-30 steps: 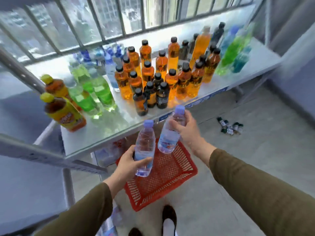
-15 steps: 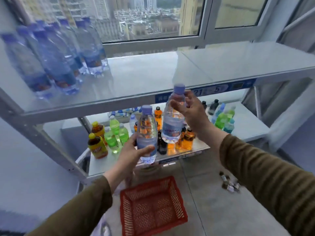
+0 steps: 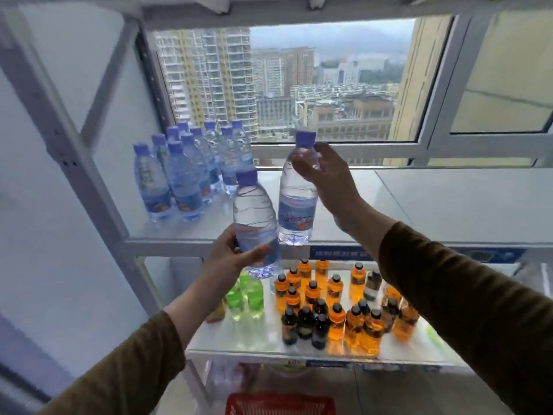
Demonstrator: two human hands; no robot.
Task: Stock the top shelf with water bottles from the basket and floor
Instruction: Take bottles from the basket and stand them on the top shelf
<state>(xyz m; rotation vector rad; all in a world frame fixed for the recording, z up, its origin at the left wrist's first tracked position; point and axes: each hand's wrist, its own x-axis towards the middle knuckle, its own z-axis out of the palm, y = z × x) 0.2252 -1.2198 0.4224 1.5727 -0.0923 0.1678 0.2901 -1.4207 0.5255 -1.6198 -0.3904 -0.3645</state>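
My left hand grips the lower body of a clear water bottle with a purple cap, held just in front of the top shelf's front edge. My right hand holds a second water bottle by its neck, upright, its base level with the shelf's front edge. Several water bottles with the same purple caps stand grouped at the shelf's left rear. The red basket shows at the bottom edge, on the floor.
The right part of the top shelf is bare white surface. The lower shelf carries orange, dark and green drink bottles. A window frame runs behind the top shelf. A slanted shelf upright stands at the left.
Both hands rose with their bottles from below shelf level to the top shelf's front edge. The view tilted up, so the basket dropped to the frame's bottom.
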